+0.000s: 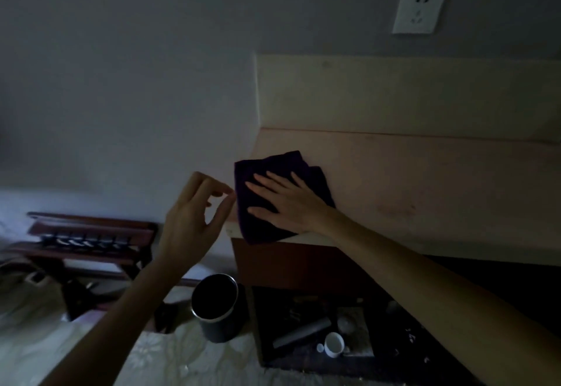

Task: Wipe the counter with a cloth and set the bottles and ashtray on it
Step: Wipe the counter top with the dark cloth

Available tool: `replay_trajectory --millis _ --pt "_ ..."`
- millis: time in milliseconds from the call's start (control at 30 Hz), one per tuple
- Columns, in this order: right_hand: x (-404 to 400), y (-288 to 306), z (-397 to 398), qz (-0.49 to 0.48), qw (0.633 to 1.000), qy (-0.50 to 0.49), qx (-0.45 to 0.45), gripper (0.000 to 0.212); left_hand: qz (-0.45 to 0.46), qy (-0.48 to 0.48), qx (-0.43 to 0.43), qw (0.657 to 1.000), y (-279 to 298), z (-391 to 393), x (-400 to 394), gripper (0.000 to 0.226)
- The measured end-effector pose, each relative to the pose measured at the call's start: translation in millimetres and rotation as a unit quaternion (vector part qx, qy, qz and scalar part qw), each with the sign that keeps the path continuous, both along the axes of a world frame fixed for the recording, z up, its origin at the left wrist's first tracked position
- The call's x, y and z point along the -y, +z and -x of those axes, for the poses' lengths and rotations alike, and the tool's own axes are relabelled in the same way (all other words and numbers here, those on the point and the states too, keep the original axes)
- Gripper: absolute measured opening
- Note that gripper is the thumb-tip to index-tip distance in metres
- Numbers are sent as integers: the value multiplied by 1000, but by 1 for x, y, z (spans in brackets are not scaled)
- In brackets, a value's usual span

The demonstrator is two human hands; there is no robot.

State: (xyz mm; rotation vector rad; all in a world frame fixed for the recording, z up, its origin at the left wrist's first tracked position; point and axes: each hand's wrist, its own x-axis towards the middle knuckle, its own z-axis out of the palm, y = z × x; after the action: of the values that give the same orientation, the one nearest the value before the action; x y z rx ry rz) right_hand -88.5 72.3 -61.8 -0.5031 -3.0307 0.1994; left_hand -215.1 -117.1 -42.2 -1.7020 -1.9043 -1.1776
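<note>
Pretty dim shot. Nearest the camera, low in the frame, a dark tray [391,364] sits on the floor with a small white cup [334,343] lying on its side and a grey tube-like thing [302,332] beside it; too dark to tell what else is in there. Just left of it stands a dark cylindrical bin with a shiny metal rim [215,306].

Up from there, mid-frame, the left hand [194,218] hangs in the air just off the corner of the pale wooden desk [425,191], grip holding nothing, fingers loosely curled with thumb and fingertips close together. The right hand [283,200] lies flat on the folded dark purple cloth [267,179], fingers straight and spread, pressing it onto the desk's left end. The cloth's lower edge droops over the front edge.

At left, a dark red wooden folding rack [91,234]. Upper right on the grey wall, a white socket [420,9].
</note>
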Motion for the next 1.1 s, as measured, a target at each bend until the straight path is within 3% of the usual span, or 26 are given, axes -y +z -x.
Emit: replay_trajectory --millis 300,567,633,733,933,1100 --pt "10 8 1 -6 998 60 24 74 12 51 32 998 -10 10 -8 22" --pt "-50 9 -101 -31 991 127 36 67 10 40 49 998 -25 -60 -78 11" --pt "-77 7 -143 -13 994 104 23 66 -1 19 46 999 -25 -95 -103 7" --pt "-133 7 -230 -14 999 35 6 63 24 -18 30 999 -25 -165 -147 25" --pt "-229 10 -430 -16 990 -143 15 66 100 -118 -76 985 -18 -325 -245 38" --pt "-265 10 -539 -12 977 -212 26 68 160 -127 -125 971 -11 -418 -287 45"
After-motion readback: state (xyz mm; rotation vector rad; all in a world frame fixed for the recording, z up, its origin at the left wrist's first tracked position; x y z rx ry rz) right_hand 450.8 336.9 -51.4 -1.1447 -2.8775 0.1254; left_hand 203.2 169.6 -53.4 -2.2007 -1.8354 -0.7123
